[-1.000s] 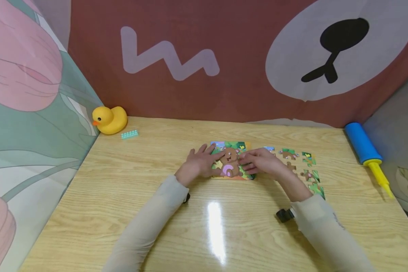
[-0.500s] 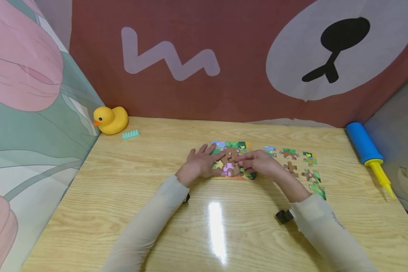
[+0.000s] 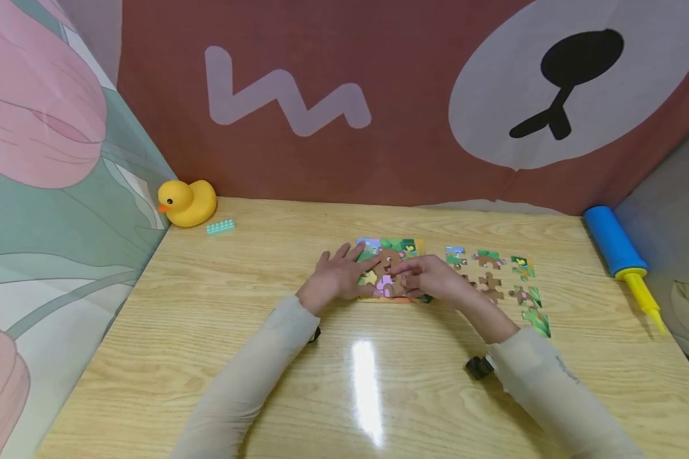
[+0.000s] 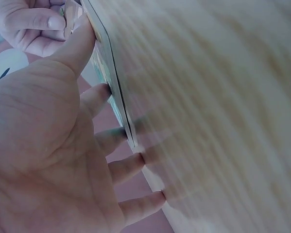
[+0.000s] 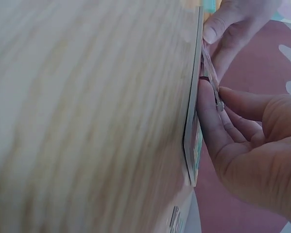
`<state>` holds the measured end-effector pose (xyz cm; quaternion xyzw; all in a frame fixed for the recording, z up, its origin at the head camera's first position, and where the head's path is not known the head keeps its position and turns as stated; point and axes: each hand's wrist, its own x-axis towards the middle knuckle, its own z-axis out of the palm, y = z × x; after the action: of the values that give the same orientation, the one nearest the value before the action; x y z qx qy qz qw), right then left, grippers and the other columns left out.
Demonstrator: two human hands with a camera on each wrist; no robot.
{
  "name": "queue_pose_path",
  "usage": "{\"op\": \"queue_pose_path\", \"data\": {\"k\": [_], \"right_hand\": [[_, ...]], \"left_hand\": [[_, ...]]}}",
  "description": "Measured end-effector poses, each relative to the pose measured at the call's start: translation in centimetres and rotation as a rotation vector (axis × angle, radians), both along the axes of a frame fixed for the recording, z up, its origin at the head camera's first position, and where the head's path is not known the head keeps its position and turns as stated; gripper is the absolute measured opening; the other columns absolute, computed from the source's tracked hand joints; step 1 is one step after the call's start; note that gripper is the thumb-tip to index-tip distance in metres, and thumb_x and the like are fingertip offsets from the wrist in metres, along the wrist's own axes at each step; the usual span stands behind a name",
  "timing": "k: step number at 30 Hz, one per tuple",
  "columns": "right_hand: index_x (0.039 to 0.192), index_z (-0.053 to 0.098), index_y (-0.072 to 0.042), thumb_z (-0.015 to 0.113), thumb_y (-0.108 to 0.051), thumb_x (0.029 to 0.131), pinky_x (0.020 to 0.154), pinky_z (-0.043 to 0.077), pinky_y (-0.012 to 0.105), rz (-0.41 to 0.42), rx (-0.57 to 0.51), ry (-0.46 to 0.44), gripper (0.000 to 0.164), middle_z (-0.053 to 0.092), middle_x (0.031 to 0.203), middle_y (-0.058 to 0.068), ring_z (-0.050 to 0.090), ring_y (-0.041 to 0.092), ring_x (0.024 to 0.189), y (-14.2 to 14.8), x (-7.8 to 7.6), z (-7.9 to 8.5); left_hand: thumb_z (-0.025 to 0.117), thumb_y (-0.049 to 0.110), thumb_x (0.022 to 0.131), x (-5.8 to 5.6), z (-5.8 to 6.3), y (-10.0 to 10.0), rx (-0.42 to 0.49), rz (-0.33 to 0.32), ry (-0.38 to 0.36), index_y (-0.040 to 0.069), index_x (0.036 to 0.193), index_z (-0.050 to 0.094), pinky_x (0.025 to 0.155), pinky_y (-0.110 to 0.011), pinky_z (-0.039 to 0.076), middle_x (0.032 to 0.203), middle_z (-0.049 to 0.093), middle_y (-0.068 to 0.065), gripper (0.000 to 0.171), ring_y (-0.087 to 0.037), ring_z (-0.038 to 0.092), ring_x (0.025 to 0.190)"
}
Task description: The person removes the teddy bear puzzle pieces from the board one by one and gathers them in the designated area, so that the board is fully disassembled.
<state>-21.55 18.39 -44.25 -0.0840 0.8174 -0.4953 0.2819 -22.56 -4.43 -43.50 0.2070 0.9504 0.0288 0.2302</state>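
A jigsaw board (image 3: 399, 243) with a brown bear picture lies near the middle of the table. My left hand (image 3: 337, 275) is spread over its left side, fingers straight; in the left wrist view the thumb presses the board's edge and some fingertips touch the tabletop. My right hand (image 3: 439, 278) is over the board's right part. In the right wrist view, its thumb and fingers pinch a puzzle piece (image 5: 213, 73), which stands tilted off the board, its far end close to my left thumb. My fingers hide part of the picture.
Several loose puzzle pieces (image 3: 490, 284) lie in rough columns right of the board. A yellow rubber duck (image 3: 189, 204) and a mint toy brick (image 3: 221, 227) stand at the back left. A blue and yellow pump (image 3: 614, 245) lies along the right edge. A fabric backdrop (image 3: 333, 166) rises behind.
My right hand has shifted slightly left over the board, with its fingers more curled. The bear's purple belly now shows an uneven outline. My left hand has stayed in place.
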Motion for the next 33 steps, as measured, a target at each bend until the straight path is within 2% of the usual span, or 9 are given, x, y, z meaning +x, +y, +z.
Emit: {"op": "queue_pose_path", "data": {"k": [6,9,13,17,21,27,30,33], "right_hand": [[0.139,0.059,-0.001,0.052,-0.003,0.103,0.085,0.062,0.037,-0.055,-0.052,-0.053,0.036,0.065,0.128,0.018,0.070,0.018,0.100,1.3,0.1,-0.1],[0.141,0.056,0.001,0.053,-0.004,0.104,0.087,0.061,0.036,-0.066,-0.098,-0.072,0.038,0.066,0.120,0.013,0.069,0.017,0.100,2.3,0.1,0.0],[0.143,0.055,-0.001,0.055,-0.007,0.103,0.086,0.062,0.034,-0.072,-0.106,-0.078,0.040,0.069,0.106,0.004,0.070,0.014,0.095,3.8,0.2,0.1],[0.147,0.050,0.000,0.058,-0.009,0.103,0.088,0.061,0.034,-0.091,-0.134,-0.090,0.045,0.070,0.105,0.000,0.072,0.011,0.095,5.2,0.3,0.4],[0.148,0.046,0.002,0.057,-0.012,0.104,0.091,0.060,0.036,-0.113,-0.182,-0.106,0.048,0.065,0.102,-0.001,0.069,0.010,0.094,6.4,0.5,0.8],[0.151,0.040,0.004,0.053,-0.013,0.106,0.086,0.061,0.029,-0.141,-0.221,-0.114,0.050,0.060,0.112,-0.004,0.069,0.010,0.088,8.3,1.2,1.4],[0.153,0.039,0.001,0.054,-0.015,0.106,0.081,0.061,0.026,-0.158,-0.211,-0.110,0.052,0.059,0.117,-0.003,0.072,0.012,0.090,9.4,1.5,1.6],[0.153,0.039,-0.002,0.054,-0.019,0.106,0.079,0.062,0.027,-0.175,-0.192,-0.111,0.052,0.060,0.123,-0.009,0.074,0.015,0.095,10.5,1.9,1.7]], "left_hand": [[0.050,0.068,0.095,0.2,0.1,0.2,-0.003,-0.003,-0.021,0.047,0.161,0.008,0.126,-0.061,0.011,0.173,-0.003,0.005,0.081,-0.027,0.002,0.161],[0.050,0.070,0.094,0.2,0.1,0.2,-0.006,-0.001,-0.011,0.047,0.161,0.009,0.126,-0.061,0.012,0.173,-0.002,0.005,0.081,-0.027,0.003,0.161],[0.050,0.072,0.093,0.2,0.1,0.1,0.000,0.001,-0.006,0.048,0.161,0.009,0.126,-0.061,0.011,0.173,-0.002,0.005,0.083,-0.027,0.003,0.161],[0.050,0.072,0.093,0.2,0.1,0.1,0.008,0.005,-0.021,0.048,0.160,0.009,0.126,-0.062,0.010,0.173,-0.003,0.005,0.083,-0.027,0.002,0.161],[0.051,0.072,0.092,0.2,0.1,0.1,0.008,0.012,-0.027,0.048,0.160,0.010,0.126,-0.062,0.010,0.173,-0.003,0.005,0.083,-0.027,0.002,0.161],[0.051,0.072,0.092,0.1,0.1,0.1,0.011,0.014,-0.021,0.048,0.160,0.012,0.126,-0.061,0.010,0.173,-0.002,0.005,0.083,-0.027,0.002,0.161],[0.052,0.072,0.092,0.1,0.1,0.1,0.017,0.016,-0.021,0.048,0.160,0.012,0.126,-0.062,0.010,0.173,-0.002,0.005,0.082,-0.027,0.003,0.161],[0.052,0.071,0.092,0.1,0.1,0.1,0.022,0.016,-0.021,0.048,0.160,0.012,0.126,-0.062,0.010,0.173,-0.001,0.005,0.083,-0.027,0.003,0.161]]}}
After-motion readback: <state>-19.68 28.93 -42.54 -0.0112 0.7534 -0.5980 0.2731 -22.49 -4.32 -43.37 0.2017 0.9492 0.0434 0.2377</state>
